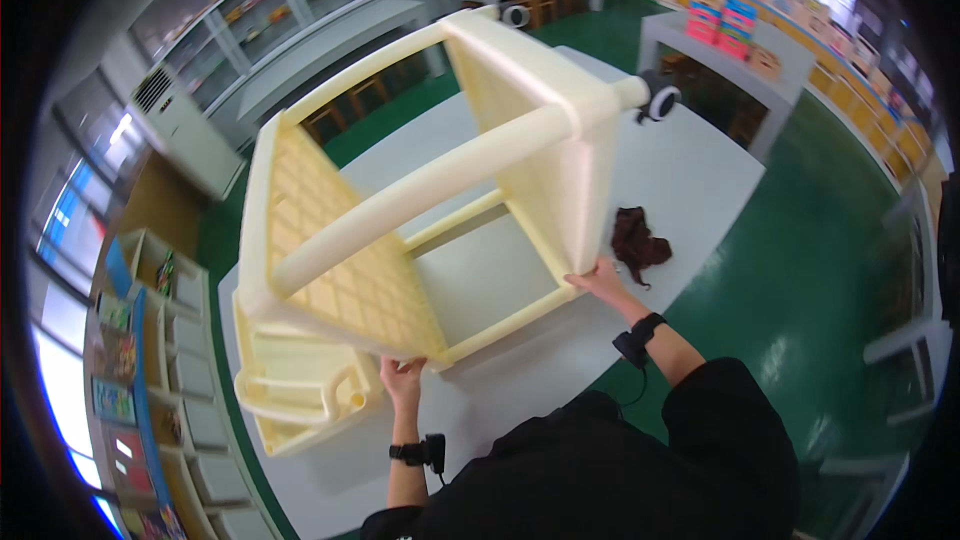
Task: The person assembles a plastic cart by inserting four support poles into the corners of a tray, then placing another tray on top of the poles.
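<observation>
My left grip holds the lower near edge of the left panel of a cream plastic cart frame with rounded posts, and my right grip holds the lower near corner of its right panel. The frame lies sideways on the white desk, black-and-white casters at its far right end. A cream plastic tray with a moulded handle sits at left; a crumpled dark-brown cloth lies right.
</observation>
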Tool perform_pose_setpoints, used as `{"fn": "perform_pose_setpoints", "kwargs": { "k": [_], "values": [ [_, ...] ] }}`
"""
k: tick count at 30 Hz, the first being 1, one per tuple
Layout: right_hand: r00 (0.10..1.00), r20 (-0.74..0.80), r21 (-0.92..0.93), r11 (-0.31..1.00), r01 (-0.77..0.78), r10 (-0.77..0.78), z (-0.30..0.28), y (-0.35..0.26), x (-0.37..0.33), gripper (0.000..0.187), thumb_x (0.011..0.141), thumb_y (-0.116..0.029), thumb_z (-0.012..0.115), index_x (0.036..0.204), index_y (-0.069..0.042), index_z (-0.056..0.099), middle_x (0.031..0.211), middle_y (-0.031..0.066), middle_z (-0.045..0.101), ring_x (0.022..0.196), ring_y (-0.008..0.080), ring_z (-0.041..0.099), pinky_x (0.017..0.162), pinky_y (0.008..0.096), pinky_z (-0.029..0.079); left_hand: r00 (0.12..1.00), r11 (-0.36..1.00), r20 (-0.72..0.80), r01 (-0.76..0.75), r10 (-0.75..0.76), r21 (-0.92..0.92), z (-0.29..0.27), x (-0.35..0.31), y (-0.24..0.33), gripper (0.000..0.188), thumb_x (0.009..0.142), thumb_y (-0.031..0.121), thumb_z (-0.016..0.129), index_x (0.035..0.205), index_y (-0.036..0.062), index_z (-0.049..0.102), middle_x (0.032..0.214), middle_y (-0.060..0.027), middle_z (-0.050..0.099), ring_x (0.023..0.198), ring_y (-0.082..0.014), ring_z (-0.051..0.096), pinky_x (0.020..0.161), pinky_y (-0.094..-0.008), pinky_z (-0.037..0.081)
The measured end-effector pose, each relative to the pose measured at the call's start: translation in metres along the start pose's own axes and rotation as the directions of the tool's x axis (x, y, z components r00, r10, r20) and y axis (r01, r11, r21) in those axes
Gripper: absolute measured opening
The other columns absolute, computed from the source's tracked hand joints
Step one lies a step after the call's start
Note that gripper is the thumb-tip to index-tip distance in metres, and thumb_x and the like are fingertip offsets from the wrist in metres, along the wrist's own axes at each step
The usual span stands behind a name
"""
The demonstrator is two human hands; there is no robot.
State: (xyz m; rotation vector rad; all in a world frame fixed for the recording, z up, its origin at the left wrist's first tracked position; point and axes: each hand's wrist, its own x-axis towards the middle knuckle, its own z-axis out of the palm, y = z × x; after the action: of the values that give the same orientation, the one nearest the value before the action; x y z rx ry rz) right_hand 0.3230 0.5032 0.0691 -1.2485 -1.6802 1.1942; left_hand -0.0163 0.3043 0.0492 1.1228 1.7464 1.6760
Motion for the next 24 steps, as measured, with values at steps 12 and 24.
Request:
{"fn": "perform_pose_setpoints", "kwargs": {
  "k": [12, 24],
  "values": [
    [0.543, -0.454, -0.278, 0.692, 0.667, -0.706, -0.163, -0.197, -0.02, 0.028, 0.086, -0.021, 0.04, 0.09, 0.002, 0.055, 0.091, 0.0087, 0.057, 0.087, 0.0153, 0.052, 0.081, 0.0274, 0.038, 0.889, 0.968, -0.384, -0.224, 0.249, 0.109, -0.078, 0.006, 0.166, 0.022, 0.079, 0.003, 0.044, 0.1, 0.0004, 0.047, 0.093, -0.008, 0.051, 0.087, -0.0171, 0.05, 0.076, -0.0278, 0.041],
    [0.214, 0.095, -0.372, 0.165, 0.913, -0.972, -0.083, -0.297, 0.029, 0.04, 0.084, -0.026, 0.034, 0.093, 0.009, 0.051, 0.098, 0.0208, 0.054, 0.093, 0.0287, 0.052, 0.084, 0.0361, 0.038, 0.722, 0.703, -0.211, -0.691, 0.659, -0.167, -0.086, 0.124, 0.272, 0.039, 0.084, 0.031, 0.029, 0.101, 0.0007, 0.047, 0.103, -0.0134, 0.052, 0.102, -0.022, 0.046, 0.085, -0.0331, 0.033]
  ]
}}
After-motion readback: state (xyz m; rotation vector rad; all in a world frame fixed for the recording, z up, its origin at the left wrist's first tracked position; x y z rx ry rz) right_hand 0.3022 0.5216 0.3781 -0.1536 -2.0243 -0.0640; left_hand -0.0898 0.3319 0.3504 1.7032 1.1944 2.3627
